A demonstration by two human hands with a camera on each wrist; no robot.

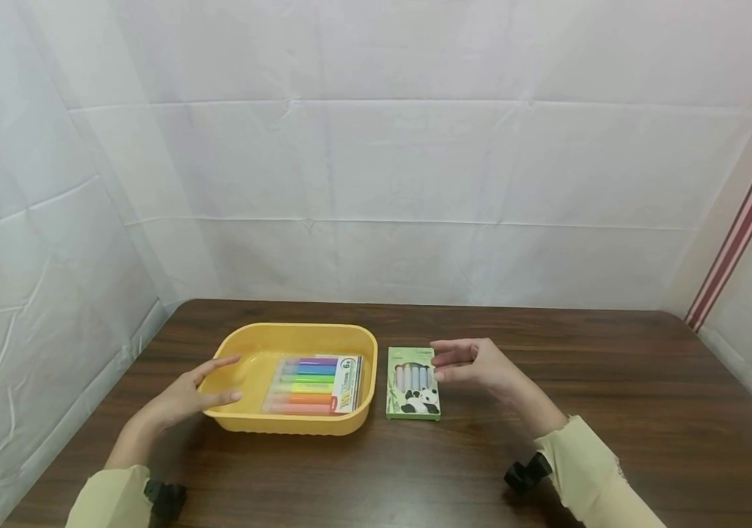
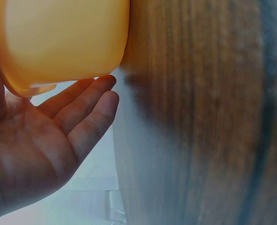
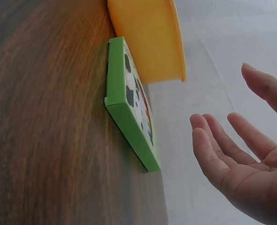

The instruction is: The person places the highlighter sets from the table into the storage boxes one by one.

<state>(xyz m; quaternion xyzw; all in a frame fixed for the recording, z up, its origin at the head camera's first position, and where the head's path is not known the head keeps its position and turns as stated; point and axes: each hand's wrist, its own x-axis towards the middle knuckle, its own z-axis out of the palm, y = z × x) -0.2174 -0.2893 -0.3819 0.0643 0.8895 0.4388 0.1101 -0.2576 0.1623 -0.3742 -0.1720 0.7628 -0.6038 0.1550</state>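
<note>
A yellow plastic basket (image 1: 244,425) stands on the left part of the table, holding a flat clear pack of rainbow-coloured pens (image 1: 303,385). My left hand (image 1: 174,396) is at the basket's left end, its thumb and forefinger reaching over the rim. In the left wrist view, the other fingers (image 2: 89,112) extend loosely near the outer wall. Just right of the basket lies a green box (image 1: 413,403) with a panda picture and pictured pens. My right hand (image 1: 478,363) hovers over the box's upper right edge, fingers relaxed and holding nothing; the right wrist view shows it apart from the box.
The dark wood-grain table (image 1: 613,396) extends to the right and front. White sheeting (image 1: 402,169) hangs behind it and at both sides, with a red stripe at the right. A black strap mount (image 1: 528,473) sits at my right wrist.
</note>
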